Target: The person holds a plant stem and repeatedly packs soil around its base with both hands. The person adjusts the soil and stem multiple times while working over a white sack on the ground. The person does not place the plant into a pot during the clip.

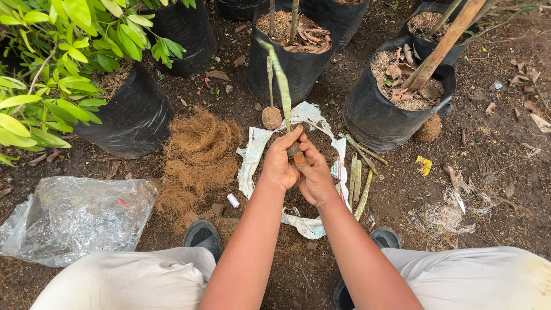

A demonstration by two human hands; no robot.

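Cutting (pixel 282 86) gripped, coir (pixel 198 158) beside, pots (pixel 298 63) behind

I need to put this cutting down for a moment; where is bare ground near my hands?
Bare soil lies right of the cut sticks, between the yellow scrap and the tangled fibre. Another patch lies between the coir pile and the plastic bag. Around both hands the torn sheet and grow bags crowd in.

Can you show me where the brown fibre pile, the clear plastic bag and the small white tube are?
Brown fibre pile (pixel 198 158), head view: middle of the heap.
Clear plastic bag (pixel 72 218), head view: centre of the crumpled sheet.
Small white tube (pixel 233 201), head view: middle of its body.
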